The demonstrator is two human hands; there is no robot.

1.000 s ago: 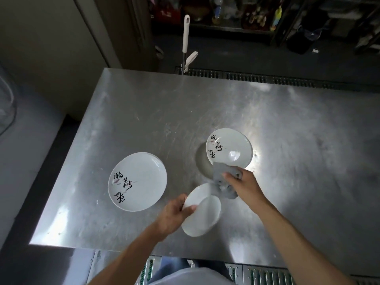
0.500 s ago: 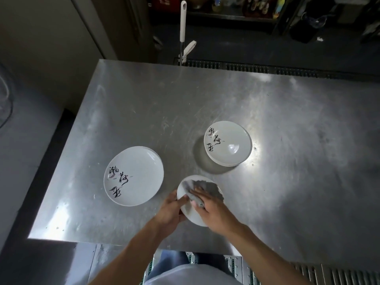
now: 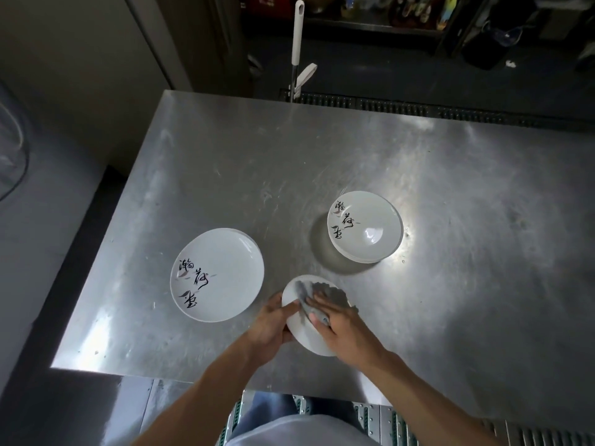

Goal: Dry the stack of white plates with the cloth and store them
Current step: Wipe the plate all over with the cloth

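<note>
White plate [image 3: 306, 338] is held at the tabletop's [image 3: 225, 172] front edge, left rim gripped by left hand [image 3: 270, 326], grey cloth [image 3: 326, 292] pinched and pressed onto its face by right hand [image 3: 346, 328].

I stand at a scratched steel table [image 3: 322, 156], brightly lit at right; a floor grate [image 3: 418, 107] lines its far edge, with a pale wall [image 3: 80, 59] far left.

The stainless steel table [image 3: 322, 156] is carrying two stacks of white plates with black brush lettering. One stack [image 3: 217, 275] is sitting just left of the grip on the held plate [image 3: 306, 336] and cloth [image 3: 331, 296]. The other stack [image 3: 364, 226] is resting beyond that grip, slightly to its right.
</note>
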